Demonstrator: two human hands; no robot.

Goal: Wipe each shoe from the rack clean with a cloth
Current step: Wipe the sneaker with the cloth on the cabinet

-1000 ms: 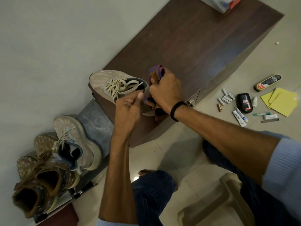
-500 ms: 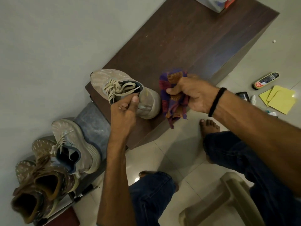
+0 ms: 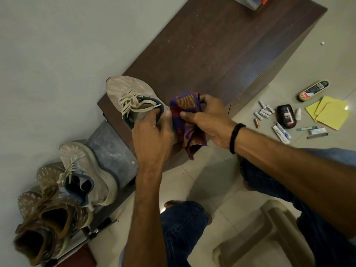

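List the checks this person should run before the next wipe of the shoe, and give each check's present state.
1. Left hand grips the sneaker at its collar: ok.
2. Right hand holds the checked cloth: ok.
3. Sneaker sits on the cabinet top: ok.
4. Checked cloth touches the sneaker's heel: cannot tell.
5. Second grey sneaker and brown pair are on the rack: ok.

free: cabinet top (image 3: 221,54) beyond the shoe (image 3: 131,87) | blocked: wall (image 3: 57,54) on left, bag (image 3: 255,3) at far corner
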